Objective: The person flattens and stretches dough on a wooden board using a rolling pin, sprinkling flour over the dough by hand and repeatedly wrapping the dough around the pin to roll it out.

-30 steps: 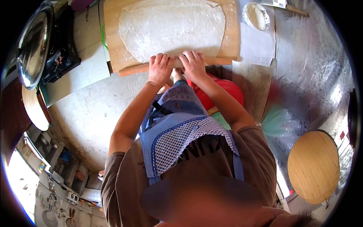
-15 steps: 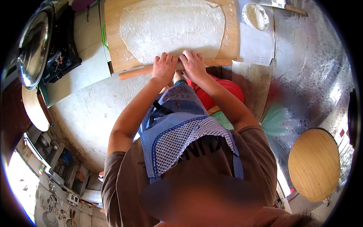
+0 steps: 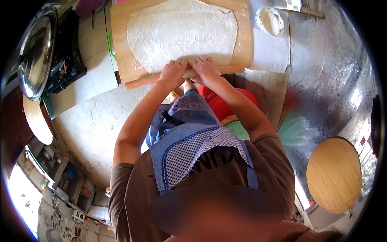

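A large, thin sheet of floured dough (image 3: 181, 34) lies on a wooden board (image 3: 122, 44). Along the board's near edge runs a rolling pin (image 3: 141, 82), with some dough wrapped about its middle. My left hand (image 3: 174, 72) is curled over the pin left of centre, and my right hand (image 3: 204, 68) grips it close by on the right. The hands are a small gap apart, with pale dough showing between them. Both sets of fingertips rest at the dough's near edge; the palms hide part of the pin.
To the right of the board are a bowl of flour (image 3: 269, 21), a white paper sheet (image 3: 271, 50) and a wooden-handled tool (image 3: 312, 13). A glass lid (image 3: 37, 52) stands by a black stove (image 3: 66, 60) at left. A red object (image 3: 246, 97) lies below the board's edge.
Both hands have shifted slightly left, but the whole view has moved too. They keep hold of the rolling pin, and the dough's near edge stays under the fingertips.
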The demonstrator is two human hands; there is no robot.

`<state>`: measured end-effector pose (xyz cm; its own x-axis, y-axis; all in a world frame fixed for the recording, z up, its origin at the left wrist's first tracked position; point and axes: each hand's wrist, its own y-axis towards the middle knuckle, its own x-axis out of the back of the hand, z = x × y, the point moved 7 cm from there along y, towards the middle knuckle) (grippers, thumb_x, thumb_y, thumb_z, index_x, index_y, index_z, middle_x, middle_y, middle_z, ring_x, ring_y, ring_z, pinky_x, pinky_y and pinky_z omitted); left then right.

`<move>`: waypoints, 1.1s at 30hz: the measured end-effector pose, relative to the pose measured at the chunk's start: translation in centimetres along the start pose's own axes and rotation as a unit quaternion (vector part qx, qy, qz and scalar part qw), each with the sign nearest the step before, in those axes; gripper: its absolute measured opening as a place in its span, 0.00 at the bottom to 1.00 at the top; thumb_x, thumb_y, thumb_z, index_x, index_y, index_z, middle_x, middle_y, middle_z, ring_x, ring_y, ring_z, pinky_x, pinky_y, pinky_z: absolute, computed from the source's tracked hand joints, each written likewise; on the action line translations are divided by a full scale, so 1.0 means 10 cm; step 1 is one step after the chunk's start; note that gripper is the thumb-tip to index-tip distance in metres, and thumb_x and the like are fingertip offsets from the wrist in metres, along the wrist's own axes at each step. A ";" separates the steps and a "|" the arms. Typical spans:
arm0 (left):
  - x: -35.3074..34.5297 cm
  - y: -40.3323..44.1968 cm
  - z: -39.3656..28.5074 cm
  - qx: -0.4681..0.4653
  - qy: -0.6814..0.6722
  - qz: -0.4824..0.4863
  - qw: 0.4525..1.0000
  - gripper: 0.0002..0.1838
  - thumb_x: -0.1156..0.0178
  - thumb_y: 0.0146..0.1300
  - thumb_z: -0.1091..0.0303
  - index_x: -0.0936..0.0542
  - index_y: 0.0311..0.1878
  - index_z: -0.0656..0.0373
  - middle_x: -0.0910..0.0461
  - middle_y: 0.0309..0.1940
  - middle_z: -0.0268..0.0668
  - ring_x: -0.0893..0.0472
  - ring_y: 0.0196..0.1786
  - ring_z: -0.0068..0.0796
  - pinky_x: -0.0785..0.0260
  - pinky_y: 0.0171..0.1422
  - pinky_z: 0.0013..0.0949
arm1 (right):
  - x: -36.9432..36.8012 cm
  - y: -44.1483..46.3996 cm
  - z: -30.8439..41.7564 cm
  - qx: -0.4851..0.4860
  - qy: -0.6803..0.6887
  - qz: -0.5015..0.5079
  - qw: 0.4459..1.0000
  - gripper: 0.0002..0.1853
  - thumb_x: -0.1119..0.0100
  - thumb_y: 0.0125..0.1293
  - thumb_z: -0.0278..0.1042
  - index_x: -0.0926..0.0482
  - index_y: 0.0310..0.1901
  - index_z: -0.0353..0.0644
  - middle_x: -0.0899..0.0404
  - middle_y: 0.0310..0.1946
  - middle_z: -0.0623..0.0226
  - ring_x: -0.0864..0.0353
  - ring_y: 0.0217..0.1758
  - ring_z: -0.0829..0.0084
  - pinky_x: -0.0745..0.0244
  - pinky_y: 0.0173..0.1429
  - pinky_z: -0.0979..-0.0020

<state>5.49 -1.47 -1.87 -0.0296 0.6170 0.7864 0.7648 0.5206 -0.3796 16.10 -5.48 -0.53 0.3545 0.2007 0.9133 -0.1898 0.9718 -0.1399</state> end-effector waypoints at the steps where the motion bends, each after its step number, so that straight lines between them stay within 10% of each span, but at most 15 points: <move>1: 0.01 -0.01 -0.01 0.000 -0.001 -0.001 1.000 0.26 0.28 0.50 0.64 0.23 0.54 0.54 0.25 0.54 0.39 0.26 0.62 0.42 0.27 0.60 0.48 | 0.00 0.00 -0.01 0.000 -0.001 0.000 1.000 0.24 0.24 0.42 0.39 0.22 0.43 0.49 0.26 0.45 0.68 0.26 0.58 0.62 0.37 0.51 0.54; 10: 0.17 -0.12 0.07 0.037 -0.003 -0.020 0.999 0.29 0.26 0.51 0.63 0.25 0.57 0.54 0.27 0.52 0.39 0.27 0.60 0.41 0.33 0.61 0.45 | 0.20 -0.01 -0.05 0.001 0.056 -0.023 0.998 0.25 0.23 0.45 0.40 0.19 0.47 0.47 0.24 0.49 0.67 0.25 0.57 0.62 0.33 0.58 0.55; 12: 0.35 -0.27 0.03 0.003 -0.024 -0.205 0.978 0.28 0.28 0.54 0.62 0.25 0.59 0.55 0.27 0.55 0.38 0.28 0.61 0.41 0.35 0.64 0.47 | 0.37 -0.03 -0.08 -0.015 0.025 -0.108 0.994 0.24 0.25 0.48 0.39 0.18 0.49 0.46 0.24 0.50 0.68 0.27 0.57 0.62 0.33 0.57 0.54; 17: 0.20 -0.15 0.13 -0.006 0.080 -0.187 0.979 0.38 0.46 0.71 0.48 0.42 0.79 0.54 0.42 0.78 0.38 0.49 0.82 0.39 0.63 0.85 0.53 | 0.18 0.07 0.08 0.013 -0.020 -0.046 0.999 0.40 0.35 0.63 0.47 0.37 0.75 0.52 0.37 0.75 0.68 0.49 0.82 0.60 0.58 0.81 0.40; 23: 1.05 0.47 0.64 0.051 0.128 -0.325 0.936 0.30 0.41 0.68 0.51 0.30 0.71 0.48 0.30 0.68 0.35 0.36 0.73 0.43 0.50 0.80 0.56 | 0.76 1.20 -0.56 -0.032 -0.012 -0.217 0.976 0.34 0.31 0.61 0.46 0.29 0.69 0.55 0.33 0.71 0.65 0.39 0.77 0.55 0.43 0.76 0.46; 33: 0.70 0.19 0.67 -0.028 0.109 -0.290 0.950 0.29 0.43 0.57 0.69 0.24 0.66 0.49 0.26 0.54 0.36 0.27 0.58 0.39 0.34 0.62 0.46 | 0.52 0.57 -0.80 0.043 -0.034 -0.146 0.988 0.33 0.24 0.46 0.36 0.21 0.59 0.56 0.23 0.55 0.69 0.24 0.56 0.63 0.30 0.56 0.57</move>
<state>2.44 7.78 -0.32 -0.3262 0.0959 0.9404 0.6945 0.6992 0.1696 24.15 2.09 0.38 0.3444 -0.0990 0.9336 -0.1659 0.9724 0.1643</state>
